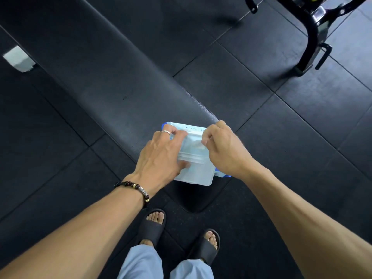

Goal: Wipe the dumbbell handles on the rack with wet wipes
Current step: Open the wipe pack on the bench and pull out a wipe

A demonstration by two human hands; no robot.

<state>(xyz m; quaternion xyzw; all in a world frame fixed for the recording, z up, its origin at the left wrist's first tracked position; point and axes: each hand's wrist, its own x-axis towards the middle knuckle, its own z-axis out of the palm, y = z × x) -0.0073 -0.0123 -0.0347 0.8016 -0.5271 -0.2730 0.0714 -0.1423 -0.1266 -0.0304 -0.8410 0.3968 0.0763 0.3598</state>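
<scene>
Feet: two feet in dark slide sandals (153, 228) stand on the floor at 6 o'clock, below light blue trouser legs (141, 262).
Left forearm: enters from 7 o'clock; a beaded bracelet (136, 190) sits on the wrist.
Left hand (161, 156): lies on the left side of the wet wipes pack (196, 168), fingers curled over its far edge and thumb pressed on its top face, so it grasps the pack. A ring (166, 132) shows on one finger.
Right hand (225, 150): enters from 5 o'clock; fingers curled, pinching at the pack's open top, where a white wipe (196, 144) shows. Grasping the wipe.
Wet wipes pack: pale blue and white, flat on the near end of the surface (112, 81), at frame centre, between both hands.
Surface: black padded bench, running from centre toward 10 o'clock.
Floor (261, 117): black rubber tiles with visible seams.
Far items: a black metal frame (314, 37) stands at 1 o'clock; a white block (18, 59) lies at 9 o'clock, partly behind the surface.
</scene>
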